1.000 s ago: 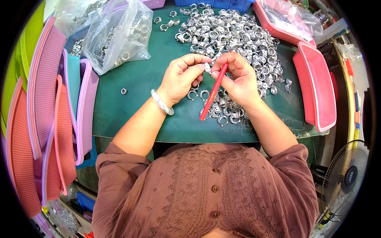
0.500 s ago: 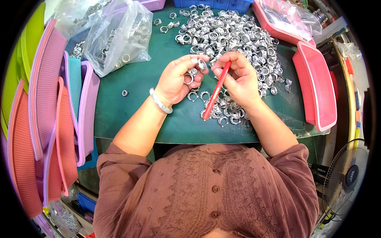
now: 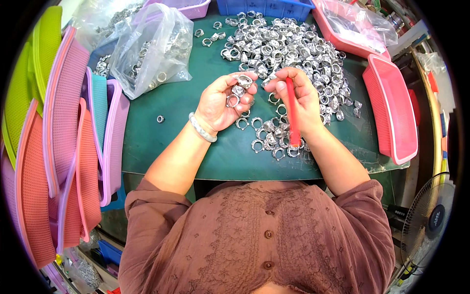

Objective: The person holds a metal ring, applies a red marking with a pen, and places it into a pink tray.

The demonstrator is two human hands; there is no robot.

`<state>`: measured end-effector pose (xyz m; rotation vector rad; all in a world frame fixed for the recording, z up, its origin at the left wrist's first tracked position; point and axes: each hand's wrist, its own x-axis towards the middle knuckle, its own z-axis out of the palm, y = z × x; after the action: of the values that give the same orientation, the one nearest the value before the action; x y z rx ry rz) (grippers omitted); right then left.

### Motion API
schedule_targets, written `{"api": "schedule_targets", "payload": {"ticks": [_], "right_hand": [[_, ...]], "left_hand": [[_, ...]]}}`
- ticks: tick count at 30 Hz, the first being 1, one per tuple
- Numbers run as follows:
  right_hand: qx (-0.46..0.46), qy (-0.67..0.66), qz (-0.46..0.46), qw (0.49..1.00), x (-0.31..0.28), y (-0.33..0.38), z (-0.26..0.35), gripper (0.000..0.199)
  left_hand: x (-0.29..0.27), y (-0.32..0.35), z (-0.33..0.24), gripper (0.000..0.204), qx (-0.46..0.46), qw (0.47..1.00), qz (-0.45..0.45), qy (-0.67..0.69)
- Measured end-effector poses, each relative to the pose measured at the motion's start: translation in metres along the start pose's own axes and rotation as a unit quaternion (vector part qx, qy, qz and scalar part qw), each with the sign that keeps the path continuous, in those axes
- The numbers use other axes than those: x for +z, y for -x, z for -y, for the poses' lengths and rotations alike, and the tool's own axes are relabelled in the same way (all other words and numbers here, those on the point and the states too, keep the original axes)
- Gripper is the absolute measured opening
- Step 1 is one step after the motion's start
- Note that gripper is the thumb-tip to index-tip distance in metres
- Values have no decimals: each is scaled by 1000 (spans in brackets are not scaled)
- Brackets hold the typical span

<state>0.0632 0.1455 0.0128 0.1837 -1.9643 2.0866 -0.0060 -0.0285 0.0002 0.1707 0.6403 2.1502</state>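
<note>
My left hand (image 3: 220, 100) is turned palm up and curled around several silver rings (image 3: 239, 91), one of them pinched near the fingertips. A pale bangle (image 3: 201, 128) circles that wrist. In my right hand (image 3: 304, 100) is a slim red pen-like stick (image 3: 293, 115), pointing down toward my body and slightly blurred. The right fingertips are close to the left ones, with a small gap between. Just under both hands lies a small group of silver rings (image 3: 278, 134). Beyond them spreads a large heap of silver rings (image 3: 279, 41) on the green table top (image 3: 166, 152).
Clear plastic bags (image 3: 152, 54) with rings stand at the back left. Stacked coloured baskets (image 3: 63, 117) crowd the left side. A pink basket (image 3: 391, 117) is at the right edge, a blue crate (image 3: 264, 9) at the back. One lone ring (image 3: 160, 118) lies left. A fan (image 3: 428, 220) stands lower right.
The red stick has swung from a slant to nearly upright in the view, its lower end moving right. The ring at my left fingertips has turned to show its opening. The view has shifted slightly.
</note>
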Motion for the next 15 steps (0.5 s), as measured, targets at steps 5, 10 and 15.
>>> {"api": "schedule_targets", "payload": {"ticks": [5, 10, 15], "right_hand": [[-13, 15, 10, 1000, -1, -1, 3, 21], [-3, 88, 35, 995, -5, -3, -3, 24], [22, 146, 46, 988, -2, 0, -3, 21]], "left_hand": [[14, 3, -5, 30, 23, 998, -54, -27], [27, 15, -37, 23, 170, 971, -31, -166], [44, 35, -110, 16, 500, 711, -206, -448]]}}
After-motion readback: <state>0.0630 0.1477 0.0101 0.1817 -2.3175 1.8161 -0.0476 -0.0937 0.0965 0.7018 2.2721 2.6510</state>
